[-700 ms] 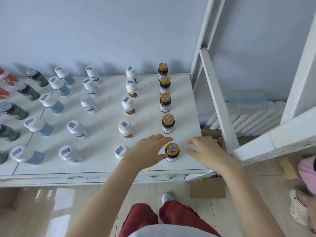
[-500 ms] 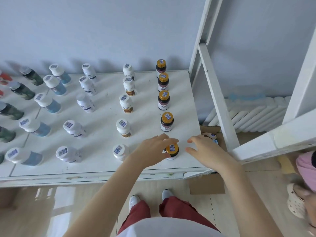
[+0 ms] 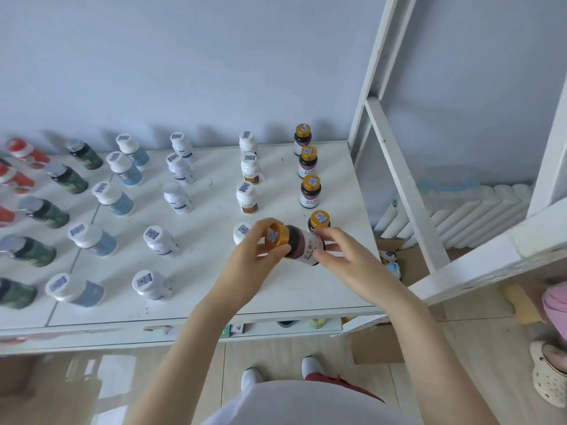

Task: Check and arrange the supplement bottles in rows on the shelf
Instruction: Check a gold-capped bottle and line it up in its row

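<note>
Lifted off the shelf (image 3: pixel 306 289), the gold-capped bottle (image 3: pixel 294 243) now lies tilted between both hands just above its row, left hand (image 3: pixel 254 256) pinching the cap, right hand (image 3: pixel 346 259) gripping the base, apparently to read the label.

Wears a white top (image 3: pixel 306 404), wide and pale, well below the grip. Shows a strip of red trousers (image 3: pixel 343 385) past the top's far edge, below and right of the grip. Has white shoes (image 3: pixel 251 378), round-toed, beneath the grip. Leaves left hand (image 3: pixel 254 262), right hand (image 3: pixel 348 260) and both forearms (image 3: pixel 199 326) bare.
</note>
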